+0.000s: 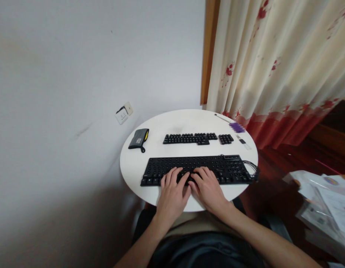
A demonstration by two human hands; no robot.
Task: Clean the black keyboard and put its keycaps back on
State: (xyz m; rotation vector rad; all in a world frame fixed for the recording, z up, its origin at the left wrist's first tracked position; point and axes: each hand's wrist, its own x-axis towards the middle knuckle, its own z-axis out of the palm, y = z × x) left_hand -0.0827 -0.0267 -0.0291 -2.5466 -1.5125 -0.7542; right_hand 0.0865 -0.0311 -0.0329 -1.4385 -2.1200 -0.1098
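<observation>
A black keyboard point(230, 167) lies on the white round table point(150, 191), with most of its upper keys showing as bare posts and some keycaps along its front row. My left hand point(172, 193) rests on the keyboard's front middle, fingers spread and bent slightly. Close beside it, my right hand point(210, 188) has its fingers on the same front part, also apart. The two thumbs and index fingers nearly meet. Under the fingers the keys are hidden. Behind the keyboard sit loose black keycaps point(186, 138) in rows, with a smaller block of keycaps point(226, 139) to their right.
A grey pouch point(139, 138) with a strap lies at the table's left. At the right are a purple brush-like thing point(237, 127), a small clear-and-black item point(242, 141) and the keyboard's coiled cable point(253, 169). Plastic bags point(323, 204) lie low on the right.
</observation>
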